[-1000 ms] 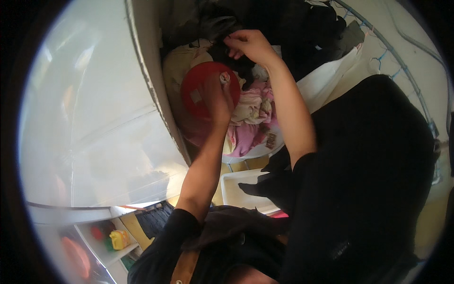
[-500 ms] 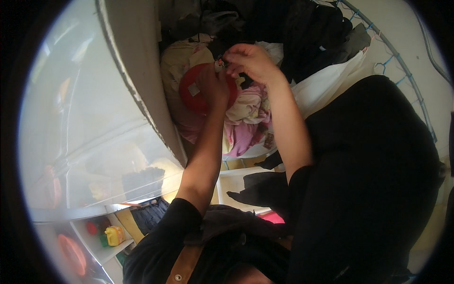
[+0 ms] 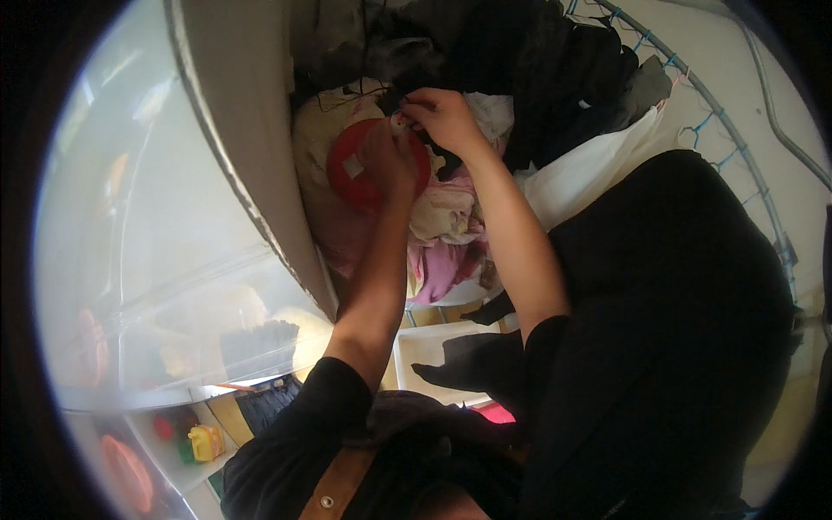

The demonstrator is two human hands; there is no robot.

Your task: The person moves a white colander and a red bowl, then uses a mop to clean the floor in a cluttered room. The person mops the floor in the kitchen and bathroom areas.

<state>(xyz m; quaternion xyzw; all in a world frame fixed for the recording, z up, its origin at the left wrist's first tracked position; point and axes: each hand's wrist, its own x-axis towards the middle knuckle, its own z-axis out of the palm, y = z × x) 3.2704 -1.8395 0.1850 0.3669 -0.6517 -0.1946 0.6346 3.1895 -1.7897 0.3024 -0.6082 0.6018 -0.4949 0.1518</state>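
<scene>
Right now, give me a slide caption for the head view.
Left hand and right hand meet at a small pale item, near a round red object and crumpled cloth.

black sleeves [image 3: 334, 390] | bare forearms [image 3: 371, 295] | brown strap [image 3: 344, 475] | round metallic-looking eyelet [image 3: 327, 502]

Item [image 3: 399, 124] in left hand [image 3: 388, 157] too small to tell, red disc [image 3: 356, 185] beneath grip partly hidden, dark cloth [image 3: 490, 52] above cropped

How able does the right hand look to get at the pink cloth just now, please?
Probably yes: the pink cloth lies uncovered between the forearms, though the right hand would have to draw back from the small white object in the left hand.
</scene>
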